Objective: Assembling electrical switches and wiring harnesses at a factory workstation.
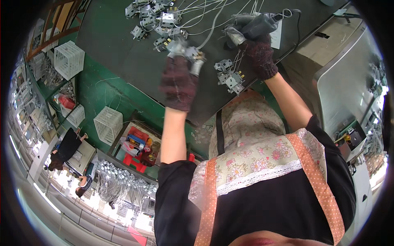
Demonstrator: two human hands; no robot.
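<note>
My left hand [179, 84], in a dark maroon knitted glove, is closed on a small metal-cased electrical part [179, 48] with wires. Motion blurs that part and the fingertips. My right hand [259, 53], gloved alike, grips a dark grey corded power tool [261, 27] lying sideways over the table; its exact kind is unclear. Silvery wrapping [235, 36] covers a section beside the fingers. Between my hands, near the table edge, sits a small cluster of similar wired parts [230, 78]. Beyond my left hand lies a larger pile of them [154, 19], trailing white wires.
The dark table [111, 35] has its near edge close to my apron. A white paper [276, 39] lies beneath the tool, and its black cord [298, 35] runs along the right side. White crates [108, 124] stand on the green floor at left. A metal panel [342, 88] rises at right.
</note>
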